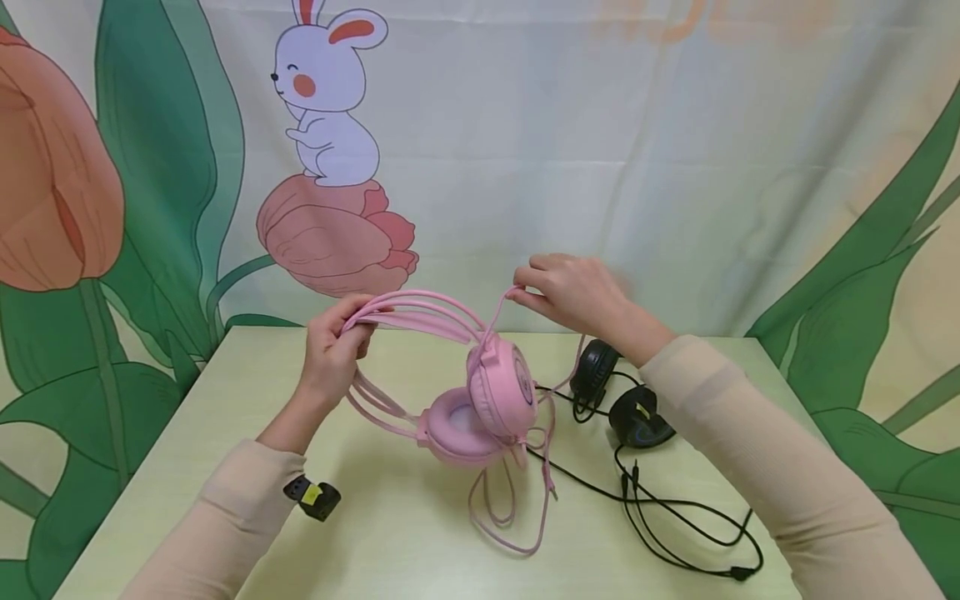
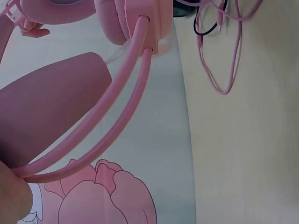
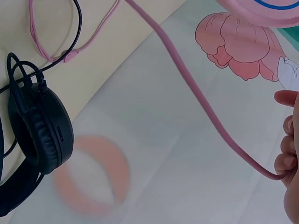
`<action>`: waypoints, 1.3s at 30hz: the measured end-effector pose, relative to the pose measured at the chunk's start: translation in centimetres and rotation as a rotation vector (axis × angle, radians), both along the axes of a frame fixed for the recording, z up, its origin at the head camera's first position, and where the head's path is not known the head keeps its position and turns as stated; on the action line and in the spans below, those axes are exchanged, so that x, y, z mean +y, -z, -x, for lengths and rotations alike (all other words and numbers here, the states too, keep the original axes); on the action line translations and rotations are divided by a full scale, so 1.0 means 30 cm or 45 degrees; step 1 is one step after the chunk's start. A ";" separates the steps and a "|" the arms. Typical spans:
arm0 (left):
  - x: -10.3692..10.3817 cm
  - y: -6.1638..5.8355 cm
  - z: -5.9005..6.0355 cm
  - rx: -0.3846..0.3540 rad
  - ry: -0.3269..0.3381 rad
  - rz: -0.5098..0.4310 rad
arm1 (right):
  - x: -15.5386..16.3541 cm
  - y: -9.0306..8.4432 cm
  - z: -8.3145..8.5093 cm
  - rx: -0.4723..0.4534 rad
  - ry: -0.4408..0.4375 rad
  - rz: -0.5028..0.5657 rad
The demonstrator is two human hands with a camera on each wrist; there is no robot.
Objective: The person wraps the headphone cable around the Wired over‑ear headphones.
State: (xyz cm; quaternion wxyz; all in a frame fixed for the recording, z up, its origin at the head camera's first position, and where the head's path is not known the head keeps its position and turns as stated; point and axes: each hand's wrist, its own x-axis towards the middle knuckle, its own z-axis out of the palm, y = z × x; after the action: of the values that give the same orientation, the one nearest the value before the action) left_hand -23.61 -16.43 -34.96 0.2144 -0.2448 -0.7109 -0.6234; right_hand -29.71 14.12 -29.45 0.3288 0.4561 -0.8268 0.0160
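Note:
A pink headset [image 1: 480,400] hangs above the pale green table [image 1: 390,542], ear cups low. My left hand [image 1: 333,346] grips its pink headband [image 1: 420,312] at the left end; in the left wrist view the band's two rods [image 2: 103,126] run from my palm [image 2: 11,200] up to an ear cup [image 2: 124,18]. My right hand [image 1: 570,287] pinches the pink cable [image 1: 495,321] above the right ear cup. The right wrist view shows that cable [image 3: 196,88] stretched taut to my fingertips [image 3: 285,163]. The rest of the pink cable [image 1: 517,508] loops on the table.
A black headset [image 1: 615,392] lies on the table to the right, its black cable [image 1: 690,525] coiled toward the front right; one black ear cup [image 3: 44,126] shows in the right wrist view. A printed rabbit-and-tulip backdrop [image 1: 330,167] hangs behind the table.

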 end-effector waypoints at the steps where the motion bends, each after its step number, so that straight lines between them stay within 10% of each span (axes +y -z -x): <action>1: 0.003 0.001 0.002 -0.023 0.025 -0.031 | -0.001 0.000 0.000 -0.008 -0.003 0.002; 13: 0.050 0.035 0.004 -0.267 0.179 -0.369 | -0.005 0.017 0.014 -0.215 0.035 -0.005; 33: 0.108 0.093 -0.008 -0.457 0.376 -0.745 | -0.030 0.133 0.029 -1.294 -0.170 0.382; 39: 0.118 0.101 -0.011 -0.528 0.420 -0.761 | -0.032 0.162 0.023 -1.368 -0.323 0.480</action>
State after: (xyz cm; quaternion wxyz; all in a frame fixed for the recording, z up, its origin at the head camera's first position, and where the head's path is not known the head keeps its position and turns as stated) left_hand -23.29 -12.90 -38.00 0.0252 -0.1515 -0.4777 -0.8650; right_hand -30.38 13.15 -34.31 -0.0655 0.4130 -0.7995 0.4312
